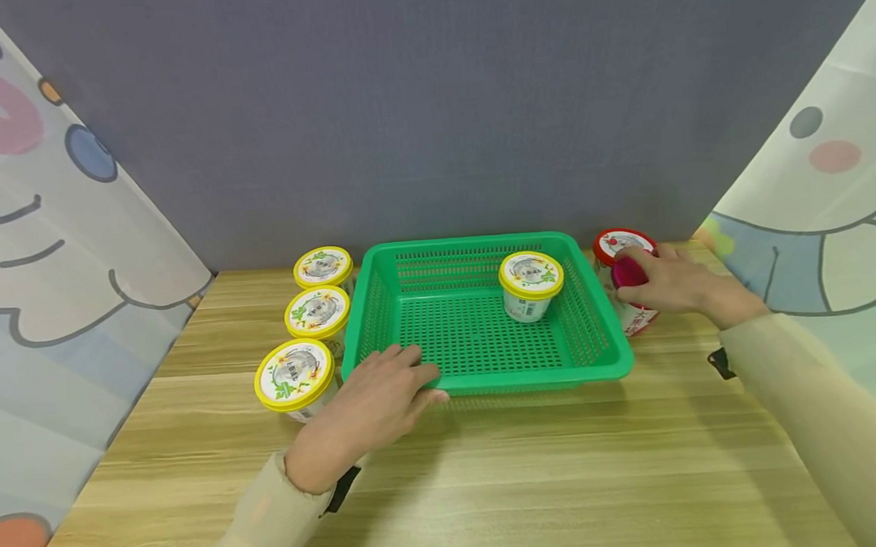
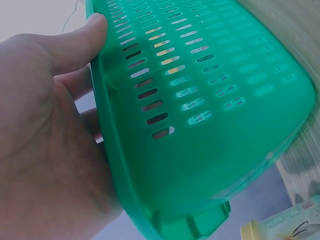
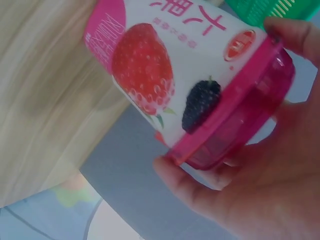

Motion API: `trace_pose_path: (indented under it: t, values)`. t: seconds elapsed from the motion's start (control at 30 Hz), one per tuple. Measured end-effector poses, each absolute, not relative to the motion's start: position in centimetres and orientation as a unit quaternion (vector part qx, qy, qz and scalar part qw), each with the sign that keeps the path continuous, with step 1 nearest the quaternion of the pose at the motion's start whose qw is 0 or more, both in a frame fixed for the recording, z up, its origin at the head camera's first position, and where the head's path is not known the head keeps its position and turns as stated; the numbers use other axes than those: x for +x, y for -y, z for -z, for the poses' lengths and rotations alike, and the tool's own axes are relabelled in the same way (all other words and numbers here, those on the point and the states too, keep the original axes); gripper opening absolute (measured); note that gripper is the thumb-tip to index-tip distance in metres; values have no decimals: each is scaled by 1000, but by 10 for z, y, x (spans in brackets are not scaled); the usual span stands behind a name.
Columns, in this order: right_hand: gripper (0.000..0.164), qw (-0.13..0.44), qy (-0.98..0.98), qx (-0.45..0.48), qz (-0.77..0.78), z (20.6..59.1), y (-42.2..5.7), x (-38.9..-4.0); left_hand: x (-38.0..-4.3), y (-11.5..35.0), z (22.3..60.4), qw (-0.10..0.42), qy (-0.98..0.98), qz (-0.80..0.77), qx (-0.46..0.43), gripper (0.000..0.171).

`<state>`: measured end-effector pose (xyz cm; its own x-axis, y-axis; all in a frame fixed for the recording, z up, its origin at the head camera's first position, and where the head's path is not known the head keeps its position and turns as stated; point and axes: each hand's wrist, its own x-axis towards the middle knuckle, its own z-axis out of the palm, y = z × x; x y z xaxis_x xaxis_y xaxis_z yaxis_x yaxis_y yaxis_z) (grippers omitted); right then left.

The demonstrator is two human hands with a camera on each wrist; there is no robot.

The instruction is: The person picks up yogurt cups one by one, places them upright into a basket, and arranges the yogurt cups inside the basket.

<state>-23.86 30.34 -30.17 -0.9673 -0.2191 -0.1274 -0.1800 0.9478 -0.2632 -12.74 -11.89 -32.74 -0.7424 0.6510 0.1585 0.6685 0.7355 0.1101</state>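
A green plastic basket stands mid-table, and my left hand holds its front rim near the left corner. In the left wrist view the thumb lies on the basket's outer side, with the other fingers behind the rim. My right hand grips a yogurt cup by its dark pink lid, right of the basket. This cup has a strawberry and a blackberry printed on it; in the head view the hand hides part of it. Inside the basket, toward the right, stands one yellow-lidded cup.
Three yellow-lidded cups, the nearest one largest in view, stand in a row left of the basket. A red-lidded cup stands behind my right hand. A grey panel rises behind the wooden table, with printed cloths at both sides.
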Motion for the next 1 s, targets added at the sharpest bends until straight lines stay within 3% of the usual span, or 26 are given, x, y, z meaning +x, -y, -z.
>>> trace_pose_path:
  t: [1.0]
  values:
    - [54,7,-990,-112,82,309,-304,-240,-127,120,328,57,930,84,-353,23]
